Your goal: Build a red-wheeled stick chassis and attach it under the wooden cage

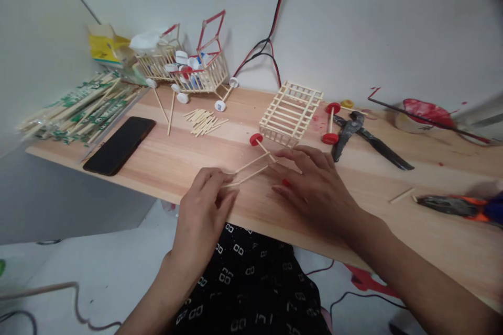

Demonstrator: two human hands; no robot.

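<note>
My left hand (206, 204) pinches the near ends of two thin wooden sticks (247, 168) that lie on the wooden table (188, 152). My right hand (310, 183) rests over the sticks' far ends, fingers spread and pressing down beside a stick axle with a red cap wheel (256, 139). A second red cap shows under the right fingers. Just beyond stands a small basket of sticks (291, 113).
A black phone (120, 145) lies at the left beside wrapped chopstick packs (78, 110). Finished stick carts (188, 70) stand at the back. Loose sticks (202, 120), a red-wheeled axle (330, 123), black pliers (361, 136), a red paint bowl (422, 115) and a glue gun (459, 205) lie around.
</note>
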